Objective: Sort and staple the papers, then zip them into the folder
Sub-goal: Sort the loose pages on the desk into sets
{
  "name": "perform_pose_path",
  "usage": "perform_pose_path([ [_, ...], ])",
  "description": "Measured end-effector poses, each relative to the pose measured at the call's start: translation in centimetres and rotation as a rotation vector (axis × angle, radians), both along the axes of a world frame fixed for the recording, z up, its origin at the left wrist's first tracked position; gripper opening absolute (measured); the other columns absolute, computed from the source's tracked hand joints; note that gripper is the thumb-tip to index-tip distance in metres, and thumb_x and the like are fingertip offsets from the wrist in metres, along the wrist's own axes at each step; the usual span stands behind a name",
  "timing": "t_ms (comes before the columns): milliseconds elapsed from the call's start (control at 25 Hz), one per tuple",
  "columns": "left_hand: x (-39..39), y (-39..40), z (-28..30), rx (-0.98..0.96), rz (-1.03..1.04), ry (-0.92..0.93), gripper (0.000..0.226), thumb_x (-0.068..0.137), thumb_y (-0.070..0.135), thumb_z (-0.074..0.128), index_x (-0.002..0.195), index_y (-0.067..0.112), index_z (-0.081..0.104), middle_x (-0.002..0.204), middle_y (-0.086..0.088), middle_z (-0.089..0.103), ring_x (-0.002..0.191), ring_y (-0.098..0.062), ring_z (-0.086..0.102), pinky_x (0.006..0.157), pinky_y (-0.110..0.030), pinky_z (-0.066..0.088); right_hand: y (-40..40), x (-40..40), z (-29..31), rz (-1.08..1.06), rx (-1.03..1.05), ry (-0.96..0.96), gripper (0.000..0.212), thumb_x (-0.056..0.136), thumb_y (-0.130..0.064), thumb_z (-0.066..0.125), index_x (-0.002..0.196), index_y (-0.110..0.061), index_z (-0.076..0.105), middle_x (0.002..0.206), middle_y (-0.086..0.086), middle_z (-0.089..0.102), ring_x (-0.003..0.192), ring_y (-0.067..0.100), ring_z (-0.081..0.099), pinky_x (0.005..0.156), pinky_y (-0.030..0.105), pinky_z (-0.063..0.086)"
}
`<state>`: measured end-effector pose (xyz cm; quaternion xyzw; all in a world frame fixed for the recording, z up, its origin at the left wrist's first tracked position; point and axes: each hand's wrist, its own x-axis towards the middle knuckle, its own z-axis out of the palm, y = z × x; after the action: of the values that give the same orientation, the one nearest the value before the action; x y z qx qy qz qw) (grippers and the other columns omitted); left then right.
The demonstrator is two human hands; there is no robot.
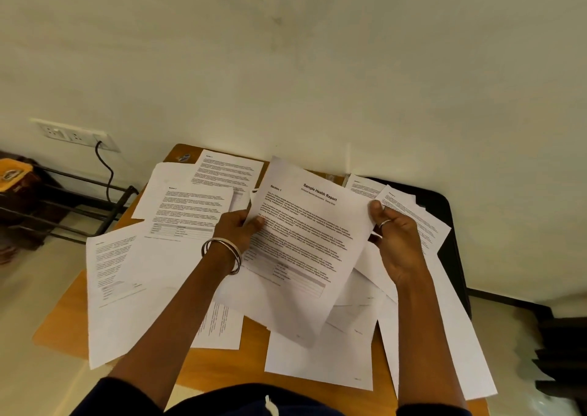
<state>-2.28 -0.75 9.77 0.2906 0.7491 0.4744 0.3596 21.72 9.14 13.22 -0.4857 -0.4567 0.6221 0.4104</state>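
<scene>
I hold up a printed sheet (305,241) headed "Sample Health Report" above the small wooden table (63,323). My left hand (236,228) pinches its left edge, thumb on the front. My right hand (395,241), with a ring on one finger, grips its right edge. Several other printed sheets lie scattered and overlapping on the table, such as one at the left (111,276) and one near the back (187,212). A black folder (451,225) lies under the sheets at the right. No stapler is visible.
The table stands against a pale wall (286,66). A wall socket with a black cable (104,168) is at the left, above a dark metal rack (79,199). Dark furniture (559,352) sits at the right edge.
</scene>
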Motion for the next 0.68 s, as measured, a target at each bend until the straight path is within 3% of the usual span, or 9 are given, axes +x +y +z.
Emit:
perform_pose_path([
  [200, 0.5, -0.8, -1.5, -0.051, 0.032, -0.008, 0.020, 0.086, 0.020, 0.064, 0.101, 0.007, 0.069, 0.093, -0.008, 0.068, 0.088, -0.031, 0.062, 0.085, -0.039, 0.049, -0.7, 0.5, -1.9, -0.087, -0.103, 0.144, 0.031, 0.089, -0.013, 0.063, 0.118, -0.023, 0.062, 0.108, -0.002, 0.071, 0.095, 0.020, 0.068, 0.073, 0.034, 0.055],
  [400, 2.0, -1.2, -2.5, -0.092, 0.116, 0.086, 0.022, 0.086, 0.021, 0.064, 0.100, 0.005, 0.068, 0.092, -0.011, 0.068, 0.083, -0.030, 0.061, 0.079, -0.034, 0.048, -1.8, 0.5, -2.6, -0.128, -0.140, 0.134, 0.022, 0.091, -0.021, 0.061, 0.095, -0.041, 0.067, 0.114, -0.003, 0.068, 0.097, 0.021, 0.067, 0.079, 0.040, 0.056],
  [520, 2.4, -1.8, -3.3, -0.128, 0.120, 0.088, 0.024, 0.085, 0.024, 0.065, 0.098, 0.004, 0.069, 0.091, -0.012, 0.069, 0.081, -0.029, 0.063, 0.076, -0.033, 0.049, -2.5, 1.0, -3.3, -0.129, -0.163, 0.107, 0.018, 0.091, -0.023, 0.061, 0.093, -0.040, 0.068, 0.115, -0.003, 0.068, 0.098, 0.023, 0.066, 0.078, 0.039, 0.057],
  [680, 3.1, -2.1, -4.1, -0.142, 0.135, 0.068, 0.025, 0.084, 0.025, 0.066, 0.098, 0.005, 0.069, 0.094, -0.012, 0.070, 0.086, -0.032, 0.065, 0.084, -0.040, 0.052, -2.7, 1.8, -3.9, -0.116, -0.222, 0.149, 0.025, 0.091, -0.020, 0.061, 0.078, -0.037, 0.076, 0.099, -0.008, 0.073, 0.091, 0.019, 0.066, 0.075, 0.037, 0.055],
])
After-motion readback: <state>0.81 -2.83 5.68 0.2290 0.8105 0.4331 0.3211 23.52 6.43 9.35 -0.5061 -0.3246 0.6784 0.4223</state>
